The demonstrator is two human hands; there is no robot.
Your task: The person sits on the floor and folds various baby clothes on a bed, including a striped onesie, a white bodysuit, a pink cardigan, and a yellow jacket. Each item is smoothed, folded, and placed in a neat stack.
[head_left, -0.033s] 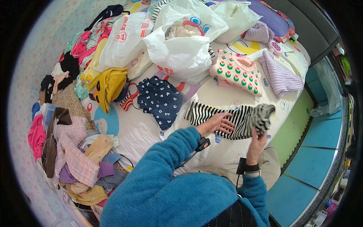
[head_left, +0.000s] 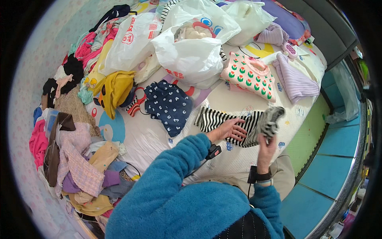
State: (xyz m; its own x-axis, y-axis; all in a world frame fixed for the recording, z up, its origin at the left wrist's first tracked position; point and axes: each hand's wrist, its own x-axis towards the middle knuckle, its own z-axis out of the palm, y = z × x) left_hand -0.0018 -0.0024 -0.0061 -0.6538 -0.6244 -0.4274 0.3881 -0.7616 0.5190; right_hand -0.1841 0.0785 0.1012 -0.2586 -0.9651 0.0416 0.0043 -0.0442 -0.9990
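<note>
A: Hands?

B: Left hand [head_left: 230, 130] is palm down on the striped garment [head_left: 213, 120], fingers slightly apart, nothing pinched that I can see. Right hand [head_left: 266, 153] holds the garment's bunched end between thumb and fingers; motion blur there, exact fingertip placement can't be told

A: Where's the garment?

B: On the bed [head_left: 149, 140], toward the right edge, just beyond the person's beige trousers [head_left: 284, 171]. Left end lies flat, right end is gathered up at the right hand. Can't tell if that gathered end touches the bed

A: What's around it?

B: Pink sweater [head_left: 246, 81] with tulips just beyond, farther from the bed's near edge. Lilac ribbed garment [head_left: 297, 81] right of that, along the right edge. Navy printed garment [head_left: 169, 107] to the left, apart from the stripes, around mid-bed

A: Far edge?

B: Open white bag [head_left: 189, 59] with clothes inside, just left of the sweater. Red-printed bag [head_left: 129, 46] left of it. Grey panel [head_left: 324, 24] stands at the far right corner

A: Left edge?

B: Clothes heap [head_left: 81, 159] spread along it. Mustard garment [head_left: 119, 84] on its inner side
</note>
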